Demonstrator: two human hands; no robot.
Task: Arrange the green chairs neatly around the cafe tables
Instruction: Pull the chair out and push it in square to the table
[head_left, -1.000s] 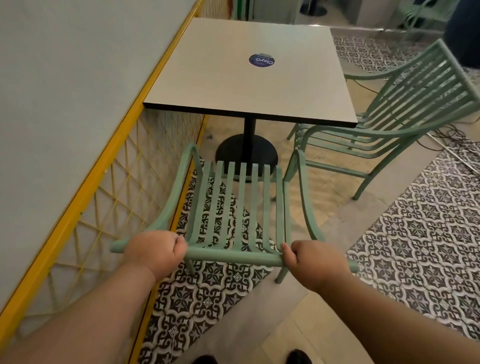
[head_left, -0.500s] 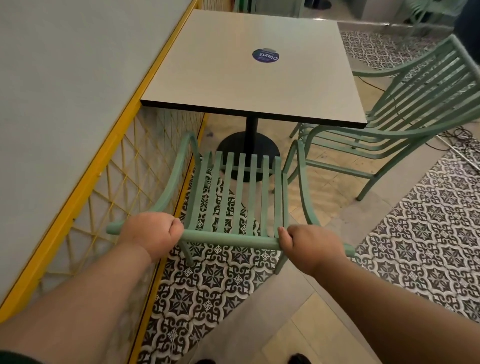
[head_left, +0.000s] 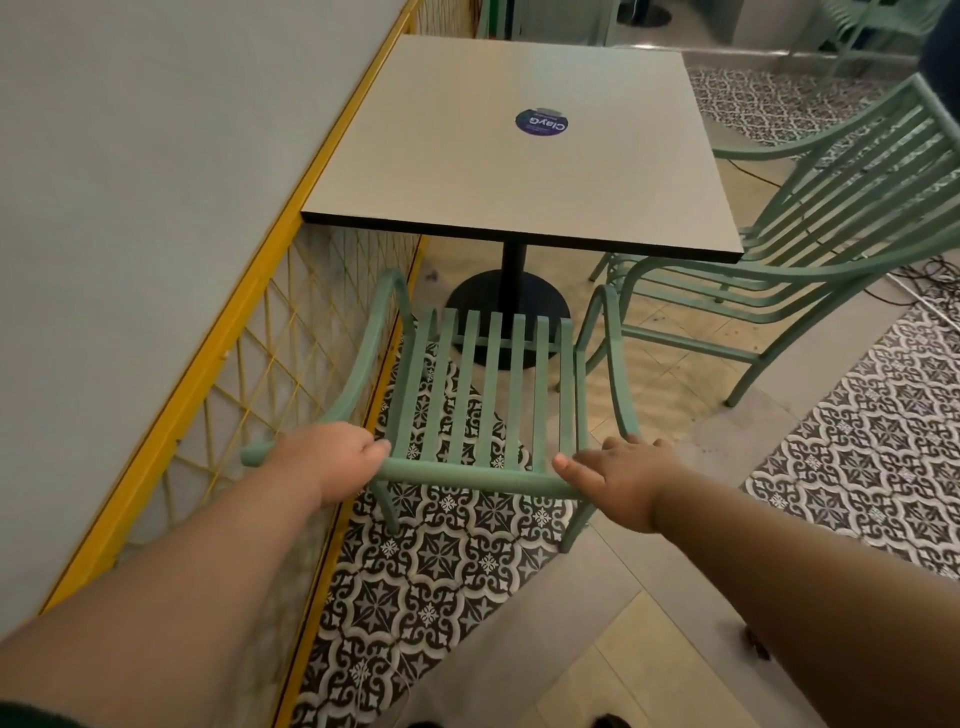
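Slatted mint-green metal armchair (head_left: 493, 395) standing on patterned floor tiles (head_left: 431, 587) beside yellow lattice railing (head_left: 244, 395), seat facing square grey pedestal table (head_left: 524, 150), slats running lengthwise toward it. Left hand (head_left: 332, 457) curling closed around chair's top rail. Right hand (head_left: 618, 475) resting on same rail, fingers spread loose. Second green slatted chair (head_left: 810, 249) sitting at table's right side, back angling outward.

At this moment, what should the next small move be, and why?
Probably close the right hand again on the near chair top rail and push forward: its fingers look loosened, the left hand grips, and the seat sits short of the table edge.
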